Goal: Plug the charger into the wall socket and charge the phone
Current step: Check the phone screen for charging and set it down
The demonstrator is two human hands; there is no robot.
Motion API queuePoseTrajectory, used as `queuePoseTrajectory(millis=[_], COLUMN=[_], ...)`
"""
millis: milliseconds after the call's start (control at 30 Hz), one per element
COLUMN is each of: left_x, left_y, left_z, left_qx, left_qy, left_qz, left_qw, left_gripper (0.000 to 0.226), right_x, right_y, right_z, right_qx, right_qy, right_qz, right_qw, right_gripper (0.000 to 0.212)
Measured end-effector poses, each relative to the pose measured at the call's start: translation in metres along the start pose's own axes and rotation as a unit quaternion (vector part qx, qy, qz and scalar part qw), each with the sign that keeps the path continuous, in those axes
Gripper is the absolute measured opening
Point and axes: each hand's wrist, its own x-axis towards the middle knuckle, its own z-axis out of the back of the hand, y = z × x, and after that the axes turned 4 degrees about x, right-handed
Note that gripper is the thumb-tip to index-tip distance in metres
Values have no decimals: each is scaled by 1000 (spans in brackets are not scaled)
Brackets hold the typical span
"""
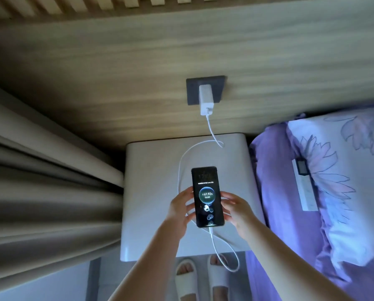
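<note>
Both hands out over the nightstand (pixel 151 213), either side of the phone (pixel 206 197). Left hand (pixel 179 210) against the phone's left edge, fingers loosely curled, thumb towards the screen. Right hand (pixel 236 210) against the right edge, fingers spread and lightly bent, tips at the phone's side. Whether gripping the phone or merely touching it, cannot tell; likewise whether the phone lies on the nightstand top or sits just above it.

Below the arms, two feet in pale slippers (pixel 201 279) on the floor at the nightstand's front edge.

Phone upright in view, screen lit, showing a round charging graphic with "61.92%". White cable (pixel 225 253) plugged into the phone's bottom end, looping down past the nightstand's front edge, then back up under the phone, curving round on the left side of the white top and crossing itself near the back edge.

Further on, the cable running up to the white charger (pixel 205 98), seated in the dark wall socket (pixel 192 92) on the wood-grain panel (pixel 116 83) above the nightstand.

To the left, grey curtain (pixel 40 192) in heavy folds. To the right, bed (pixel 290 192) with purple sheet and a floral pillow (pixel 344 170), a white power strip (pixel 305 187) lying on it.
</note>
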Motion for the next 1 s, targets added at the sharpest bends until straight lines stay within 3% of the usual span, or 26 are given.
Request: queuePoseTrajectory(millis=[267, 667, 1000], left_x=[44, 66, 70], left_y=[16, 8, 7], left_z=[0, -6, -7], left_qx=[18, 89, 92], left_qy=[-14, -7, -18], left_qz=[45, 40, 36], left_qw=[999, 995, 995], left_gripper=[16, 14, 29], right_x=[48, 69, 72], right_y=[-22, -21, -28], right_z=[6, -4, -8], right_qx=[-48, -100, -120], right_qy=[-2, 31, 4], right_qz=[-47, -19, 1], right_qw=[998, 994, 993], right_gripper=[41, 59, 45])
